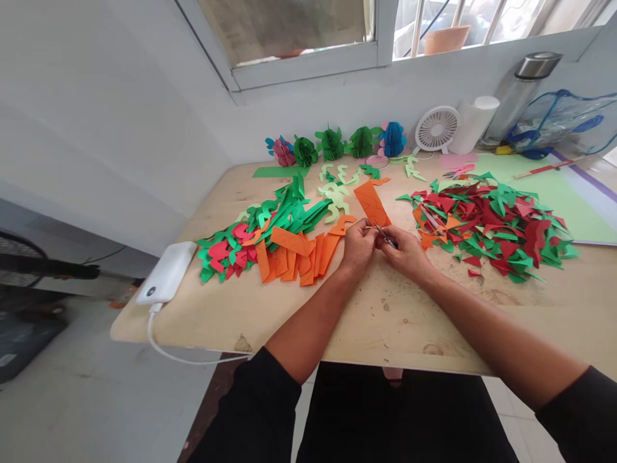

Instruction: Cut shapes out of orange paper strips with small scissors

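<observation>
Small white fan [438, 130] upright | clear bottle [515, 99] (metal-capped) | white power bank [167, 273], cable [202, 363] plugged in

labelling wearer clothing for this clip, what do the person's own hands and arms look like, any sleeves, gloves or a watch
The left hand and right hand are ungloved. The left sleeve and right sleeve are black, with no visible markings, ending well short of the wrists. No watch or bracelet shows.

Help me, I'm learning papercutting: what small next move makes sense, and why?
Perhaps snip the orange paper strip along its drawn curve: the left hand holds the strip's lower end, the right hand has the scissors right there, and the upper part looks uncut.
</observation>
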`<state>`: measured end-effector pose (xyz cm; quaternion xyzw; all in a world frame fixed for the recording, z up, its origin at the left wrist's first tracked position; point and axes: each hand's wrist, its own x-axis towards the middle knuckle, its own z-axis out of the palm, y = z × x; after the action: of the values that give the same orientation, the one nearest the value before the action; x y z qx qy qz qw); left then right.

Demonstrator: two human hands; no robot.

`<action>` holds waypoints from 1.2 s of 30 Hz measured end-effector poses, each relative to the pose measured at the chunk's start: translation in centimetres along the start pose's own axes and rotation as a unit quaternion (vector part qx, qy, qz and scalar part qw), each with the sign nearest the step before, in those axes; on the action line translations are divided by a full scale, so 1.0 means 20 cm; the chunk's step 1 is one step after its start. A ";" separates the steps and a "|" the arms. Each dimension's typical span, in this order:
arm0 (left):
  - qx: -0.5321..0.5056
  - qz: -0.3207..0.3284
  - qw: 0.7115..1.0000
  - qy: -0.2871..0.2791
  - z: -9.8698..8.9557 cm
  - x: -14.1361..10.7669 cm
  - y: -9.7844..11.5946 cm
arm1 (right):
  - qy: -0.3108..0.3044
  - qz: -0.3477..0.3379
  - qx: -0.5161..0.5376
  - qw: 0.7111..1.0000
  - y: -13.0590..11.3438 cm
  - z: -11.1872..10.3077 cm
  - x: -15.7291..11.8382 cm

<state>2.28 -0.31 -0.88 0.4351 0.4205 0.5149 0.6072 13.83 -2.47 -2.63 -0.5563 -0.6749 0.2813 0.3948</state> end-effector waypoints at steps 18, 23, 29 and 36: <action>0.000 0.005 1.000 -0.004 0.00 0.00 0.01 | 0.004 0.000 -0.003 1.000 0.00 0.00 0.00; 0.000 0.007 1.000 -0.004 0.00 0.00 0.00 | 0.006 -0.009 -0.010 1.000 0.00 0.00 0.00; 0.000 0.001 1.000 0.000 0.00 0.00 0.00 | 0.003 -0.004 0.007 1.000 0.00 0.00 0.00; -0.003 0.004 1.000 -0.005 0.00 0.00 0.00 | 0.002 0.000 0.004 1.000 0.00 0.00 0.00</action>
<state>2.27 -0.22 -0.98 0.4377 0.4143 0.5167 0.6082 13.82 -2.52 -2.60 -0.5551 -0.6732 0.2829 0.3983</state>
